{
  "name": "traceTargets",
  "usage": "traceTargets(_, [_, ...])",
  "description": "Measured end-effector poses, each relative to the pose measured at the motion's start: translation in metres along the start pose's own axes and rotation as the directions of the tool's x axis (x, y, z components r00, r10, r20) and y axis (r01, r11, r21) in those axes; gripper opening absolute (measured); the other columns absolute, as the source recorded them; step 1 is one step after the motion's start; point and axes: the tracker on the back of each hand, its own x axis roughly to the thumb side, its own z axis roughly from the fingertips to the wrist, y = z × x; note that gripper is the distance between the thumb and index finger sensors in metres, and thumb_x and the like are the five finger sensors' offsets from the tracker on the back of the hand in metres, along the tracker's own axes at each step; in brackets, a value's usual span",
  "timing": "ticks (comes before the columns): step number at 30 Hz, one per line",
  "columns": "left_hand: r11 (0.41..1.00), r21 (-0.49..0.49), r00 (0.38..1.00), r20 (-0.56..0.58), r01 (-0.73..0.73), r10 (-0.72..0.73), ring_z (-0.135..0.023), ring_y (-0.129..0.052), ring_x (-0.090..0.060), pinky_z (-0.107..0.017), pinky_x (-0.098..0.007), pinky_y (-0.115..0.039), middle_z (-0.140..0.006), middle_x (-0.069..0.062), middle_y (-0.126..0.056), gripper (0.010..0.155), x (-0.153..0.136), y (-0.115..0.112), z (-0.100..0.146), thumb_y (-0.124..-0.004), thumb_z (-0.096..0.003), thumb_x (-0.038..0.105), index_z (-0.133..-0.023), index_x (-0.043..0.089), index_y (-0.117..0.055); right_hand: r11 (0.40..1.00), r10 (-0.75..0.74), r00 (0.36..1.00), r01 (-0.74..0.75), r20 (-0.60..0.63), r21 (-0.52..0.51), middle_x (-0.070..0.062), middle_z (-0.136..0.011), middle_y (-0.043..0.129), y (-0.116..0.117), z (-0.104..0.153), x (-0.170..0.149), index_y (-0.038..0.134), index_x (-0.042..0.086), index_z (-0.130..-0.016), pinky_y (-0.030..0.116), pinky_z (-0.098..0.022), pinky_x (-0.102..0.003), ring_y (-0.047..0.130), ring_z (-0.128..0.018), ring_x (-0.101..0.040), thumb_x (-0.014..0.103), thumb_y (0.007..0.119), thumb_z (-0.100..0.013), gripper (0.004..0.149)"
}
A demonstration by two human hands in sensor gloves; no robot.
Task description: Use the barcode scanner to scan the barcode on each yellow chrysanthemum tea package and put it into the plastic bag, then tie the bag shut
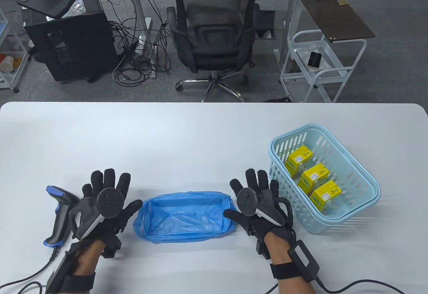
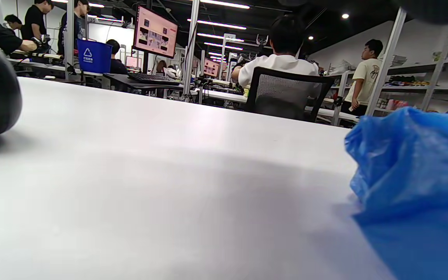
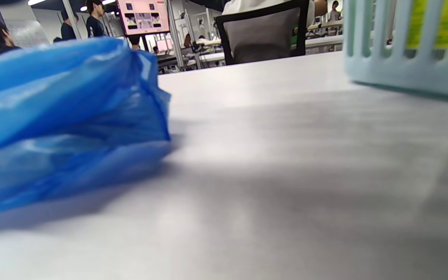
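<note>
Three yellow tea packages [image 1: 313, 176] lie in a light blue basket [image 1: 364, 212] at the right of the table. A blue plastic bag [image 1: 183, 216], its mouth rolled open, sits between my hands. The black and blue barcode scanner [image 1: 61, 216] lies at the far left, just beside my left hand [image 1: 106, 190]. That hand rests flat on the table with fingers spread and holds nothing. My right hand [image 1: 255, 187] lies flat too, between the bag and the basket, fingers straight. The wrist views show the bag [image 2: 414, 186] [image 3: 60, 120] and the basket wall [image 3: 406, 46] close by.
The white table [image 1: 200, 140] stretches away beyond the bag. A black office chair [image 1: 214, 36] and a white cart [image 1: 321, 63] stand past the far edge. Cables trail from both wrists at the near edge.
</note>
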Motion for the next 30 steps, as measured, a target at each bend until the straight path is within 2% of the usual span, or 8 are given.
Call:
traceTargets(3, [0.999,-0.014,0.999,-0.024,-0.034,0.034,-0.109,-0.013,-0.042,-0.077,-0.067,-0.029,-0.118,-0.003,-0.019,0.087,-0.004,0.000,0.003,-0.064,-0.0326,0.073,-0.107,0.043,-0.030,1.000,-0.023,0.999,0.024,0.023,-0.006,-0.008,-0.111,0.003,-0.001,0.003,0.000,0.025,0.041,-0.101,0.018,-0.073,-0.070,0.004,-0.102,-0.045,0.076,0.057,-0.027,0.087])
traceTargets(5, [0.999,-0.019,0.998,-0.049,-0.051,0.050,-0.109,-0.014,-0.043,-0.076,-0.068,-0.030,-0.118,-0.004,-0.019,0.087,-0.006,0.000,0.006,-0.065,-0.0331,0.072,-0.107,0.042,-0.030,0.997,-0.066,0.996,0.069,0.061,-0.039,-0.009,-0.112,0.014,-0.002,0.005,0.000,0.035,0.039,-0.101,0.027,-0.074,-0.069,0.017,-0.104,-0.045,0.072,0.066,-0.028,0.086])
traceTargets(7, [0.999,0.004,0.993,-0.110,-0.042,0.043,-0.108,-0.017,-0.044,-0.076,-0.068,-0.033,-0.118,-0.006,-0.019,0.088,-0.007,0.002,0.008,-0.066,-0.0335,0.072,-0.107,0.040,-0.030,0.989,-0.140,0.987,0.143,0.075,-0.043,-0.010,-0.113,0.018,-0.001,0.005,0.000,0.037,0.038,-0.101,0.032,-0.074,-0.069,0.022,-0.104,-0.046,0.070,0.069,-0.028,0.085])
traceTargets(13, [0.997,0.072,0.943,-0.330,-0.018,0.040,-0.107,-0.019,-0.047,-0.074,-0.069,-0.035,-0.116,-0.010,-0.018,0.094,-0.024,0.003,0.006,-0.069,-0.0336,0.071,-0.107,0.034,-0.025,0.992,-0.111,0.992,0.114,0.065,-0.058,-0.010,-0.112,0.016,-0.001,0.004,-0.001,0.036,0.037,-0.101,0.029,-0.074,-0.069,0.017,-0.103,-0.046,0.070,0.066,-0.029,0.085])
traceTargets(19, [0.996,0.090,0.827,-0.561,0.024,0.030,-0.105,-0.015,-0.048,-0.073,-0.069,-0.035,-0.114,-0.011,-0.013,0.099,-0.068,-0.003,0.002,-0.068,-0.0336,0.072,-0.106,0.031,-0.015,0.987,-0.154,0.986,0.156,0.058,-0.034,-0.010,-0.112,0.018,0.002,0.002,-0.004,0.040,0.037,-0.101,0.029,-0.074,-0.069,0.018,-0.103,-0.046,0.068,0.067,-0.031,0.081])
traceTargets(23, [1.000,0.008,0.751,-0.660,0.012,-0.003,-0.105,-0.017,-0.048,-0.073,-0.069,-0.037,-0.113,-0.012,-0.012,0.102,-0.095,-0.013,0.000,-0.067,-0.0337,0.073,-0.103,0.028,-0.007,0.985,-0.165,0.985,0.167,0.049,-0.038,-0.010,-0.113,0.020,0.000,0.004,-0.008,0.041,0.040,-0.100,0.029,-0.074,-0.069,0.018,-0.103,-0.046,0.067,0.066,-0.031,0.078])
traceTargets(26, [0.999,-0.047,0.726,-0.688,-0.024,-0.015,-0.105,-0.030,-0.049,-0.072,-0.067,-0.044,-0.113,-0.015,-0.018,0.104,-0.103,-0.020,-0.001,-0.067,-0.0337,0.072,-0.102,0.025,-0.004,0.983,-0.179,0.983,0.181,0.045,-0.036,-0.011,-0.113,0.020,-0.001,0.004,-0.010,0.041,0.040,-0.100,0.029,-0.074,-0.069,0.018,-0.103,-0.046,0.067,0.067,-0.031,0.078])
traceTargets(30, [0.998,-0.058,0.719,-0.694,-0.016,-0.029,-0.099,-0.059,-0.046,-0.069,-0.061,-0.058,-0.112,-0.014,-0.037,0.106,-0.104,-0.022,-0.003,-0.071,-0.0344,0.068,-0.100,0.023,-0.002,0.983,-0.180,0.983,0.181,0.042,-0.033,-0.010,-0.113,0.021,-0.002,0.005,-0.010,0.040,0.038,-0.100,0.029,-0.074,-0.069,0.019,-0.103,-0.046,0.067,0.066,-0.032,0.079])
